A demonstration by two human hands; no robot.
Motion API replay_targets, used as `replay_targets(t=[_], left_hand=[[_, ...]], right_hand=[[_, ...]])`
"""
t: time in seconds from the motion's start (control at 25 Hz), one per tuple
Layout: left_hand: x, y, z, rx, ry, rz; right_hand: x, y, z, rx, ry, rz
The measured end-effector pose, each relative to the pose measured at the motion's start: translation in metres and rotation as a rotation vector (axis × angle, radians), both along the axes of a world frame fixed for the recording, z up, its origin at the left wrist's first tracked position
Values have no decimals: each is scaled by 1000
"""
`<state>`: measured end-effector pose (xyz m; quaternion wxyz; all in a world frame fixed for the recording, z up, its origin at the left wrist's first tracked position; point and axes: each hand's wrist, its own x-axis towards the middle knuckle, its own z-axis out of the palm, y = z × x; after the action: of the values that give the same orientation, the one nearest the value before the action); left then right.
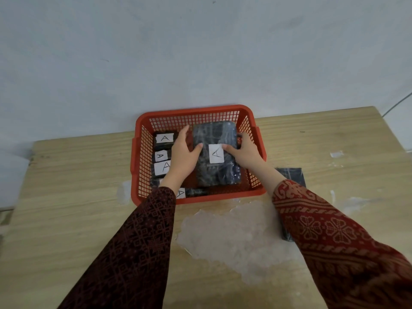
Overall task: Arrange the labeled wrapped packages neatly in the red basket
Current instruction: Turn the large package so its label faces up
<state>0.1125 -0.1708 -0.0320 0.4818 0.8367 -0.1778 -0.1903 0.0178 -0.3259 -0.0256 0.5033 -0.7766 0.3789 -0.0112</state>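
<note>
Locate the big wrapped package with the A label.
In the head view, the big package lies in the right half of the red basket, gripped between the left hand and right hand, beside small labeled packages.

Red lattice plastic basket [198, 112], dark shiny wrapped package [215, 175] with a white label, maroon patterned sleeves [334, 228], pale wood-grain bench [78, 175] with whitish patches.

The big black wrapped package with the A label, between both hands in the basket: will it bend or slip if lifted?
The big package probably stays stiff: its edges look straight and flat. Its glossy wrap may be slippery, so the left hand and right hand gripping opposite sides seems sensible. Flat in the red basket, it looks unlikely to roll.
</note>
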Motion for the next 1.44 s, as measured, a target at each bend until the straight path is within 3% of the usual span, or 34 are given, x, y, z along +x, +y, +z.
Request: replay_targets(t=[0.08,0.32,0.44,0.56,0.64,0.72,0.84,0.96,1.04,1.28,1.44], left_hand=[[-7,4,-6,0,91,66],[-16,1,-15,22,116,273],[-16,-7,-17,-20,54,261],[-13,-14,-22,46,26,140],[-8,-17,-28,98,2,59],[-3,-20,-30,123,-57,13],[-2,-23,-24,152,-221,5],[-9,-22,-18,282,-586,-106],[-18,-20,-18,327,-699,-231],[-36,-12,-25,601,-563,-446],[-46,-17,-4,645,-530,-478]], right_hand=[[-3,4,-9,130,-26,-134],[0,27,-22,722,-169,-566],[-1,28,-18,796,-196,-493],[-14,20,-9,528,-4,-209],[-26,11,-6,79,66,-12],[-33,4,-3,-415,-6,178],[-25,-1,-4,-718,-45,478],[-18,2,-12,-846,63,568],[-20,5,-17,-887,106,538],[-34,15,-7,-755,213,640],[-82,17,24,-672,-24,496]])
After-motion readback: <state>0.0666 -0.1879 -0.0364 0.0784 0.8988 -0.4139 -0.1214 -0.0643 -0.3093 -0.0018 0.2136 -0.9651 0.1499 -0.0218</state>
